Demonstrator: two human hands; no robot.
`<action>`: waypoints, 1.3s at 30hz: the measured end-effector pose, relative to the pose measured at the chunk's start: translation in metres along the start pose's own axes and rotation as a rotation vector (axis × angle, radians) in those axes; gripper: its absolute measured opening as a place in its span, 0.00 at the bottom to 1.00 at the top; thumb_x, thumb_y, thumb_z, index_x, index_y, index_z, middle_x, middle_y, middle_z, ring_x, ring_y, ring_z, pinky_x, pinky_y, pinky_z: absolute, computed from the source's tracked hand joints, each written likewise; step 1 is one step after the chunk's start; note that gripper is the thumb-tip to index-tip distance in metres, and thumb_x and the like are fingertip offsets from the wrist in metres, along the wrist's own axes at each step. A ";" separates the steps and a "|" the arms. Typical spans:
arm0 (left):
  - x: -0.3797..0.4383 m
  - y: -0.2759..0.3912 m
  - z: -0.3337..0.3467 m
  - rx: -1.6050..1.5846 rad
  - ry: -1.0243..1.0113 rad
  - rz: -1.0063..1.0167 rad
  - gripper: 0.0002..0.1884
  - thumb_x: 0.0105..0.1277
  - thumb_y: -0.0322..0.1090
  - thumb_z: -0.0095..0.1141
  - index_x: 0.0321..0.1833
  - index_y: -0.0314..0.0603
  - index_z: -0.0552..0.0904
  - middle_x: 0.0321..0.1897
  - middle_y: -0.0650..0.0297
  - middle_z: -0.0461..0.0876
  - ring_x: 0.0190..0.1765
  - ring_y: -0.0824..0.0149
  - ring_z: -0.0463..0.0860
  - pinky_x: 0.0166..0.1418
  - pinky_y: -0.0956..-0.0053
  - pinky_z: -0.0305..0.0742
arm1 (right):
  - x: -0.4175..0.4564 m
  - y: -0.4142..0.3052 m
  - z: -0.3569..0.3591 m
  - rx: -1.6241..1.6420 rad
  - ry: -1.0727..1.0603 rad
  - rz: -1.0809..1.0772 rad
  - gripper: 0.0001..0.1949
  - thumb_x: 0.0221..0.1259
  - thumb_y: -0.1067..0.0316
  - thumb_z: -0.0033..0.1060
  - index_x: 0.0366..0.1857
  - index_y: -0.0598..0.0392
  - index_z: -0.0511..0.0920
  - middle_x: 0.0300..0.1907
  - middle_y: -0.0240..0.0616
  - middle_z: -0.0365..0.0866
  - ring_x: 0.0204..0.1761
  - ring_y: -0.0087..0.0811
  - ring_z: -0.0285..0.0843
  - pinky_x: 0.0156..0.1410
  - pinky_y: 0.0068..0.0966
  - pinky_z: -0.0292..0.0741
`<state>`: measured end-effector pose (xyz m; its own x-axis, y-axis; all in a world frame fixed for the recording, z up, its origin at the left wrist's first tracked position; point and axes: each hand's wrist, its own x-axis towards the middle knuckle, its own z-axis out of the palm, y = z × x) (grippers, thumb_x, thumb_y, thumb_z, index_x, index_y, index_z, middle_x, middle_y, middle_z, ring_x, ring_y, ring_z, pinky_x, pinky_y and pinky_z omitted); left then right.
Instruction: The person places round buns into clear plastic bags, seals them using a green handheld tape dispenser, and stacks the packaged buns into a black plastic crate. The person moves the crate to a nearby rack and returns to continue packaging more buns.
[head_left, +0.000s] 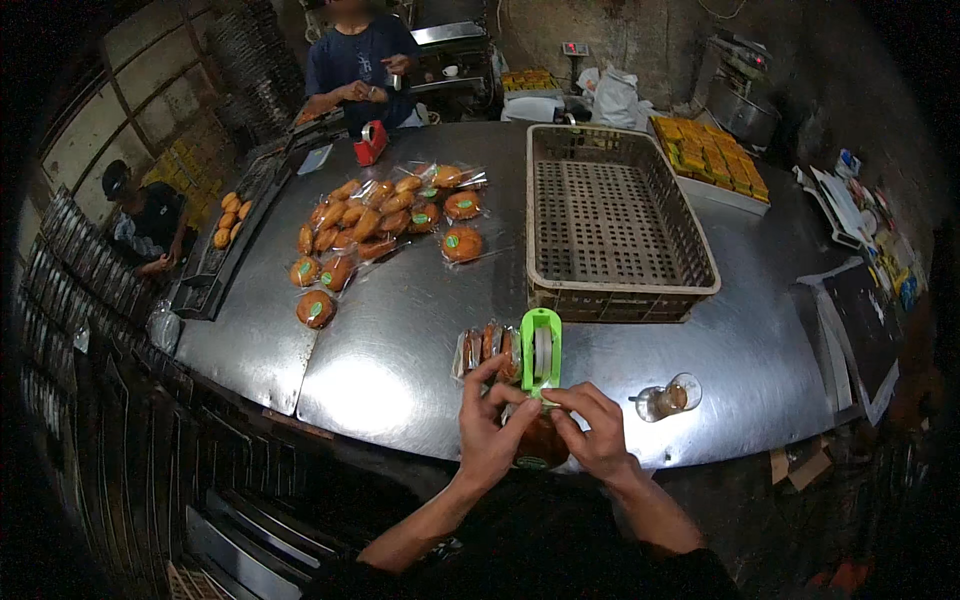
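A round brown bun in a clear plastic bag (538, 442) lies between my hands at the near table edge, its bag's top end at the front of a green tape dispenser (541, 352). My left hand (491, 427) pinches the bag's top from the left with thumb and finger. From the other side, my right hand (592, 424) has its fingertips on the same end of the bag, close to the dispenser's cutting end. Several wrapped buns (491, 349) stand on edge beside the dispenser, partly behind my left fingers. Farther off lies a pile of wrapped buns (367, 217), some bearing green labels.
A plastic crate (622, 288) stands beyond the dispenser, with a tray of yellow cakes (709, 157) behind it. A glass (681, 394) is to the right. A red tape dispenser (370, 144) sits near a standing co-worker (358, 71); another person (150, 217) is at left.
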<state>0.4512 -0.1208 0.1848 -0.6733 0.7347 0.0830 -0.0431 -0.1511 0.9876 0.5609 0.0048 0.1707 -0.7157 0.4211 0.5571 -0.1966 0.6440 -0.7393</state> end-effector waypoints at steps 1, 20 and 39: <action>-0.004 0.003 0.001 0.005 0.031 0.064 0.37 0.66 0.27 0.61 0.74 0.38 0.54 0.42 0.61 0.78 0.47 0.71 0.79 0.52 0.75 0.76 | 0.001 -0.001 0.003 0.024 0.019 0.005 0.11 0.53 0.80 0.64 0.41 0.57 0.82 0.37 0.41 0.81 0.38 0.41 0.81 0.43 0.34 0.77; 0.065 -0.003 -0.074 0.164 0.076 0.221 0.07 0.66 0.28 0.61 0.39 0.40 0.75 0.40 0.63 0.76 0.43 0.69 0.75 0.49 0.71 0.72 | 0.052 0.008 0.119 0.419 0.455 0.360 0.01 0.68 0.73 0.55 0.38 0.57 0.76 0.49 0.39 0.74 0.52 0.31 0.72 0.61 0.29 0.69; 0.099 -0.085 -0.200 -0.145 -0.093 -0.069 0.15 0.64 0.21 0.59 0.41 0.43 0.63 0.32 0.68 0.69 0.36 0.77 0.70 0.41 0.81 0.70 | -0.027 0.088 0.088 -0.224 0.304 0.883 0.14 0.64 0.62 0.61 0.26 0.65 0.81 0.23 0.39 0.80 0.27 0.28 0.74 0.35 0.30 0.70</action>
<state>0.2405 -0.1674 0.0823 -0.5940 0.8037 0.0348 -0.1971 -0.1873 0.9623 0.5038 -0.0058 0.0571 -0.3334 0.9403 -0.0680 0.4855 0.1094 -0.8674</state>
